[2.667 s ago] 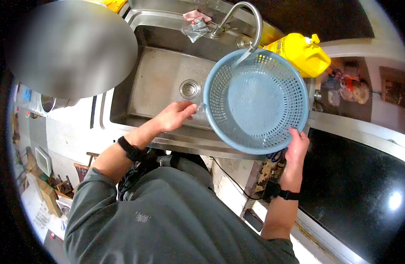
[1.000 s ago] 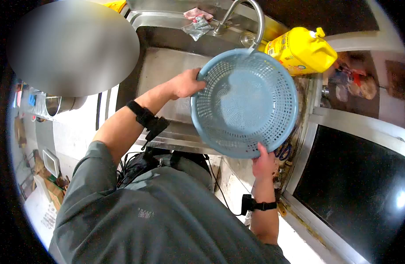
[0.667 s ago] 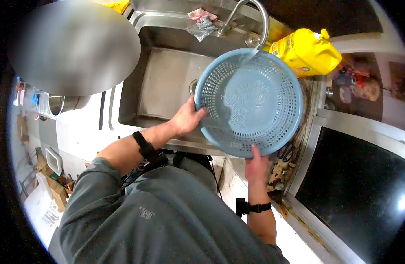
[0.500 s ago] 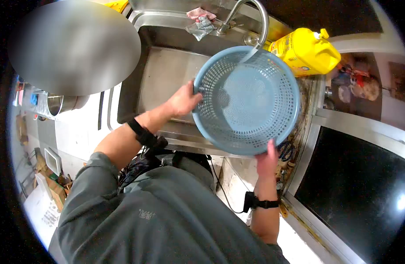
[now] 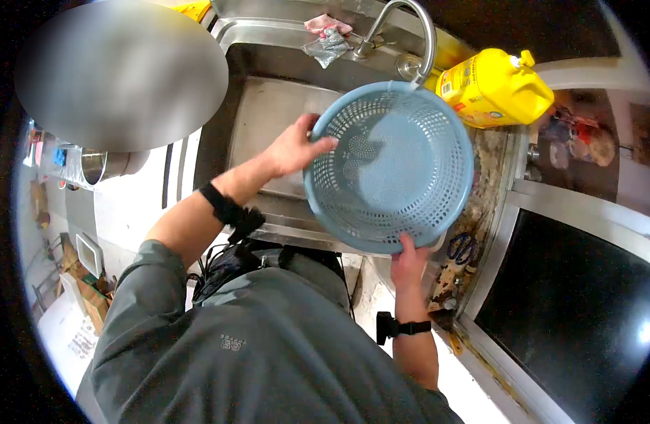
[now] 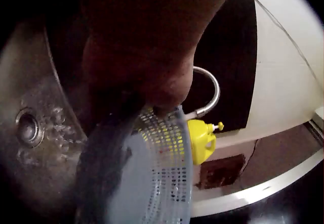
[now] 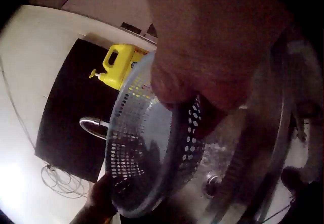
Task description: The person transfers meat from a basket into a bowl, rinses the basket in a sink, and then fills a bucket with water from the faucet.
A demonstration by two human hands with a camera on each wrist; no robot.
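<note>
A blue plastic colander (image 5: 403, 166) is held over the right part of the steel sink (image 5: 265, 134), under the curved tap (image 5: 429, 46). Water from the spout runs onto its far rim, and its inside looks wet. My left hand (image 5: 293, 147) grips the left rim, thumb over the edge. At the near rim my right hand (image 5: 410, 267) holds on, thumb on top and fingers hidden below. The left wrist view shows the colander wall (image 6: 169, 183) below a dark hand. In the right wrist view the colander (image 7: 152, 128) tilts beneath the right hand (image 7: 202, 77).
A yellow pump jug (image 5: 494, 88) stands right behind the colander. A pink and grey wad of cloth and plastic (image 5: 328, 39) lies on the sink's back ledge. Scissors (image 5: 462, 247) rest on the dirty right-hand strip, beside a black panel (image 5: 572, 304).
My left hand, at first off the colander, now holds its left rim, shifting down and up along it. The right hand has moved from the lower right to the near rim. The colander sits farther left.
</note>
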